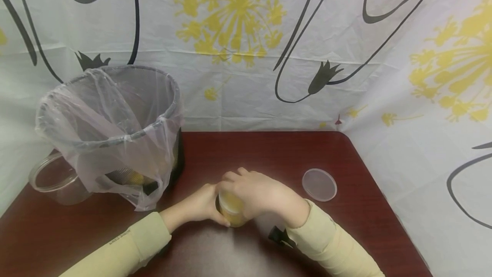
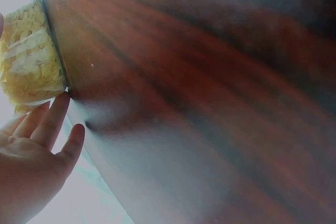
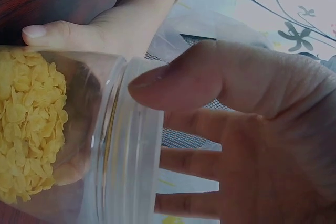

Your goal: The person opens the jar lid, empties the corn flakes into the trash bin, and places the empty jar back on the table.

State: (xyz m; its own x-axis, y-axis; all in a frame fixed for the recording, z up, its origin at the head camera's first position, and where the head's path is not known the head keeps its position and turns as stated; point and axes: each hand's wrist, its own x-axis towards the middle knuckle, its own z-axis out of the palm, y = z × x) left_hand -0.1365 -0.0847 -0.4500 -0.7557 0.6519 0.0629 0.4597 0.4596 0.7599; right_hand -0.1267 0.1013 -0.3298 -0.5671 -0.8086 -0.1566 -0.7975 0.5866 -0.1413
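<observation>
A clear plastic jar [image 1: 233, 217] partly filled with yellow flakes stands on the table near its front. My left hand [image 1: 200, 205] holds the jar's side, with its thumb along the near wall in the right wrist view. In the left wrist view, fingers of the left hand [image 2: 39, 145] lie by the jar's base. Over the top, my right hand [image 1: 259, 193] grips the translucent lid [image 3: 139, 156], thumb on one side and fingers across the other. The lid sits on the jar's mouth. In the head view the right hand hides most of the lid.
A mesh bin [image 1: 177, 153] lined with a pinkish plastic bag [image 1: 115, 153] stands at the back left. Beside it is an open clear container [image 1: 69, 189]. A round translucent lid [image 1: 320, 184] lies at right. A black object [image 1: 278, 235] is partly under the right forearm.
</observation>
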